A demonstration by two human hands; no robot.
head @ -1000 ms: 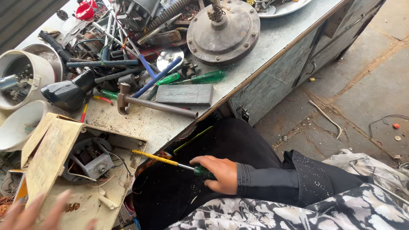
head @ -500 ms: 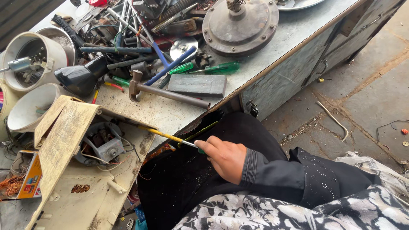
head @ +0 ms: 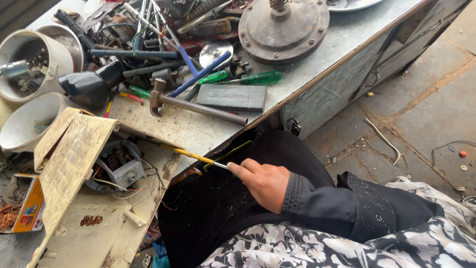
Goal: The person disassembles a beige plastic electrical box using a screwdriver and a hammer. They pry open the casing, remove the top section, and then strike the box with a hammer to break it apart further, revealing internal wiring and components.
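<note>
Right hand point(head: 265, 184) grips the yellow screwdriver point(head: 196, 156), tip at the motor point(head: 116, 166) in the cream casing point(head: 74, 164); keep the shaft steady, pressure axial; left hand out of view.

A slim screwdriver point(head: 198, 157) with a yellow shaft lies nearly level, its handle end hidden in the right hand point(head: 263, 181). Its tip reaches left into the opened, dirty cream casing point(head: 74, 164), toward the grey motor point(head: 116, 166) inside, just off the tabletop's point(head: 198, 130) front edge.
</note>
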